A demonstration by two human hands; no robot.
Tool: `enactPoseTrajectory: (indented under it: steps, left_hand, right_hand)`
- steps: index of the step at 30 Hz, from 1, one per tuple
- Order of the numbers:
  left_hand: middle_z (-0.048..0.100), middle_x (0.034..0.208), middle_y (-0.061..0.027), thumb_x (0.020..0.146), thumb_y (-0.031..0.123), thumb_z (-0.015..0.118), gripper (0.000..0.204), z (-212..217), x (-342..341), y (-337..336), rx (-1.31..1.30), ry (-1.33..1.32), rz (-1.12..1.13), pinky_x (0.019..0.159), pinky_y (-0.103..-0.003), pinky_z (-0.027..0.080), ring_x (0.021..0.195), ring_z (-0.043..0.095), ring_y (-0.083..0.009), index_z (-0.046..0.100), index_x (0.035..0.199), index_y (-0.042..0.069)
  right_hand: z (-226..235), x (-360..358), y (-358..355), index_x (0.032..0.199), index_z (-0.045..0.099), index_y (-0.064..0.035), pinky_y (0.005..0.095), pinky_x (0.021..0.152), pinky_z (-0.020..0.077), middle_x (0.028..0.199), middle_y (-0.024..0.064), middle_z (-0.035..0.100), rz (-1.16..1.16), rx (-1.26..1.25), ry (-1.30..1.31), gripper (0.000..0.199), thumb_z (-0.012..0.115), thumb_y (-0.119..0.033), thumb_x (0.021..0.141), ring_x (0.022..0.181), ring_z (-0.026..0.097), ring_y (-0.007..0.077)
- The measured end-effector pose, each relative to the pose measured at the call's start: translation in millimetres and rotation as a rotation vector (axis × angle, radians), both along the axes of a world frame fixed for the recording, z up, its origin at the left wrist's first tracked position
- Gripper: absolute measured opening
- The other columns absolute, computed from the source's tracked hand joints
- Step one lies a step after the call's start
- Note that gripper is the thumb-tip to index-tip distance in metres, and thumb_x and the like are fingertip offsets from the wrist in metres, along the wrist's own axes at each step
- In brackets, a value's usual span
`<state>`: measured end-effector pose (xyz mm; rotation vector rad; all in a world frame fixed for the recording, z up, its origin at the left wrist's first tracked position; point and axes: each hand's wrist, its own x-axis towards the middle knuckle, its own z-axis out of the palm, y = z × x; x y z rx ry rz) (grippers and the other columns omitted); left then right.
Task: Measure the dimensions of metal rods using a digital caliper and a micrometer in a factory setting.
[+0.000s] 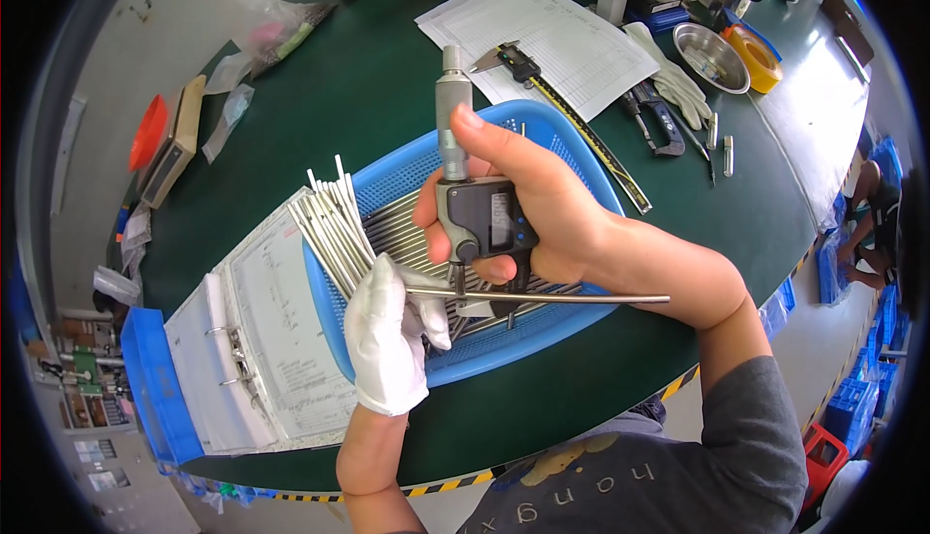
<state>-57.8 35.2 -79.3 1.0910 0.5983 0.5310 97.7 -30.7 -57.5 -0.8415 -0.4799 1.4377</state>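
Observation:
My right hand, bare, is wrapped round a digital micrometer, thumb on its silvery barrel and fingers behind its black display body. A thin metal rod runs level across the micrometer's jaws. My left hand, in a white glove, pinches this rod near its left end. Below both hands is a blue perforated basket with many similar rods inside. A bundle of rods slants over the basket's left rim behind my left hand; I cannot tell whether the glove also grips it.
Left of the basket lies an open ring binder with a blue box beside it. Beyond the basket are paper sheets, a digital caliper, a white glove, a second micrometer and a metal bowl.

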Motion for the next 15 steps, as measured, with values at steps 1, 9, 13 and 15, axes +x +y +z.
enactPoseTrajectory:
  steps: [1,9,13,15]
  left_hand:
    - [0.047,0.052,-0.0074,0.091,0.029,0.034,0.035,0.7,-1.1,0.1,0.012,0.010,0.010,0.041,-0.022,0.036,0.042,0.042,-0.0122,0.050,0.076,0.001]
    - [0.047,0.052,-0.0084,0.091,0.029,0.035,0.035,-3.7,-2.7,0.7,0.049,-0.012,0.049,0.041,-0.021,0.037,0.042,0.042,-0.0127,0.050,0.078,0.000]
    - [0.048,0.052,-0.0084,0.091,0.028,0.035,0.033,-3.3,-2.3,0.7,0.050,-0.032,0.030,0.041,-0.021,0.037,0.042,0.043,-0.0127,0.048,0.079,0.001]
    - [0.048,0.052,-0.0083,0.091,0.028,0.035,0.032,-1.3,-3.1,1.1,0.061,-0.024,0.024,0.041,-0.021,0.037,0.042,0.043,-0.0127,0.047,0.079,0.001]
  right_hand:
    - [-1.0,-0.3,0.2,0.079,0.056,0.0032,0.0204,0.033,0.0348,0.064,0.0133,0.057,-0.001,0.002,0.000,0.065,0.030,-0.056,0.083,0.037,0.042,0.0137]
    - [-2.8,-0.2,-1.7,0.089,0.053,0.0049,0.0222,0.038,0.0372,0.072,0.0164,0.058,-0.001,0.022,0.031,0.067,0.021,-0.053,0.085,0.044,0.045,0.0147]
    - [-0.4,-1.3,-0.6,0.089,0.054,0.0052,0.0226,0.038,0.0371,0.072,0.0162,0.058,-0.029,0.006,0.042,0.066,0.022,-0.052,0.085,0.044,0.045,0.0147]
    - [0.1,-1.8,-0.2,0.089,0.054,0.0050,0.0220,0.038,0.0373,0.071,0.0157,0.058,-0.027,-0.003,0.057,0.067,0.022,-0.054,0.084,0.045,0.045,0.0146]
